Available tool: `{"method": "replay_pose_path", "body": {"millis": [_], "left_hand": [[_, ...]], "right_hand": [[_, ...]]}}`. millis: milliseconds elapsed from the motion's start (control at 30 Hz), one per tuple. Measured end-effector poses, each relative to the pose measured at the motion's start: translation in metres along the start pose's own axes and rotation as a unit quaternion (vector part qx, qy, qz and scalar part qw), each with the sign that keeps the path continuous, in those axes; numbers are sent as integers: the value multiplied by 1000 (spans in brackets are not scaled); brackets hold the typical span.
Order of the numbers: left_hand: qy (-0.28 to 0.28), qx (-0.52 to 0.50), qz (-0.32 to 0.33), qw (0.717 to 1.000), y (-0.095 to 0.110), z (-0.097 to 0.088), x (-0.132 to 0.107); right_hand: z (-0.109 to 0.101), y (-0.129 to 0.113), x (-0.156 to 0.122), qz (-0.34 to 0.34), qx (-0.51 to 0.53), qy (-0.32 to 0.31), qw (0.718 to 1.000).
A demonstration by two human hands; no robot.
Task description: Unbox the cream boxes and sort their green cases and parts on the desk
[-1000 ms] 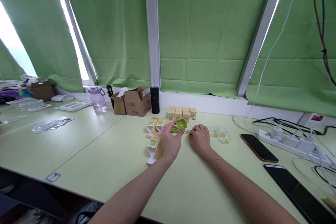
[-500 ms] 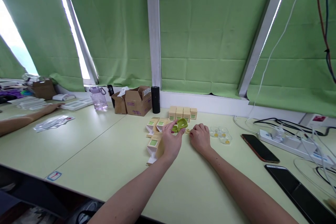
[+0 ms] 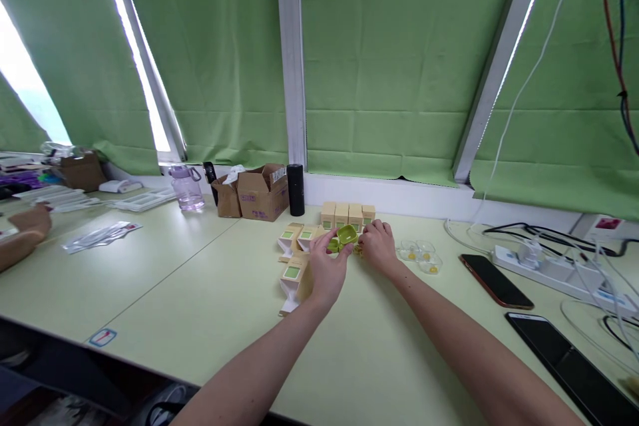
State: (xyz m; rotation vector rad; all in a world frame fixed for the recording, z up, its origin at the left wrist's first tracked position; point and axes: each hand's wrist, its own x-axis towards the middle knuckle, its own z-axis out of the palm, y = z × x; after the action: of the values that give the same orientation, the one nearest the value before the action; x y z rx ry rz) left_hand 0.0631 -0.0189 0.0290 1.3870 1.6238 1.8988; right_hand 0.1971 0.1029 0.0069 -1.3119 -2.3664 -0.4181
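Observation:
My left hand (image 3: 323,271) holds a small green case (image 3: 342,239) with its lid open, just above the pale green table (image 3: 200,279). My right hand (image 3: 378,245) is right beside the case, its fingers pinched on a tiny yellowish piece that is too small to name. A row of small tan boxes (image 3: 348,215) with green labels stands behind the hands. More such boxes (image 3: 294,259), some open, lie to the left of my left hand. Clear blister shells (image 3: 419,257) with yellow dots lie to the right.
Two cardboard boxes (image 3: 254,194), a black cylinder (image 3: 295,190) and a clear bottle (image 3: 186,188) stand at the back. Two phones (image 3: 494,279) and a power strip (image 3: 554,267) with cables lie at the right. Another person's hand (image 3: 22,234) rests at the far left near plastic packets (image 3: 100,234).
My right hand has moved left and forward from the table to the green case. The other person's arm at the left has drawn back. My left hand has barely moved.

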Motion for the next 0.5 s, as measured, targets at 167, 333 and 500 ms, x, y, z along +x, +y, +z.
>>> {"method": "replay_pose_path", "body": {"millis": [167,333,500], "left_hand": [[1,-15,6,1000,-1,0,1],[-2,-31,-12,999,-1,0,1],[-1,-47,-37,998,0,0,2]], "right_hand": [[-2,-5,9,-21,-27,-44,998],[-6,-8,7,-26,-48,-65,996],[-9,-10,6,-28,-58,-73,995]]}}
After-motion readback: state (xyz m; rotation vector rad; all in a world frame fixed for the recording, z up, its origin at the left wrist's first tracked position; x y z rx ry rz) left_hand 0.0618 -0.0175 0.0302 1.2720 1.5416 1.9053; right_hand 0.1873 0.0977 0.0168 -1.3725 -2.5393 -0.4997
